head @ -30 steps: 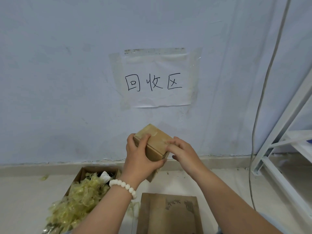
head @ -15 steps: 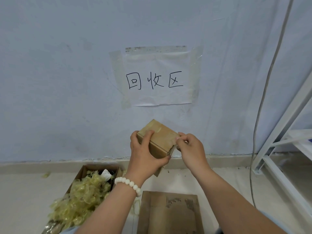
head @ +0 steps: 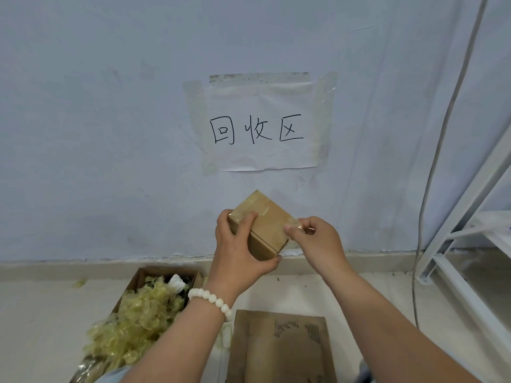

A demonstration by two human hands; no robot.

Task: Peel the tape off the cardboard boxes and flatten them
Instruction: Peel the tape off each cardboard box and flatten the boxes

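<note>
The left hand (head: pixel 237 250), with a bracelet of round white beads (head: pixel 210 298) on its wrist, gripped a small, smooth brown cardboard box (head: pixel 262 219), held up in front of the pale wall. The right hand (head: pixel 318 239) pinched a glossy clear tape strip (head: pixel 293 225) at the box's right edge. On the floor below, an open carton (head: pixel 166 270) held crumpled yellowish tape (head: pixel 138 319), beside a flat cardboard sheet (head: pixel 279 352) with a torn surface.
</note>
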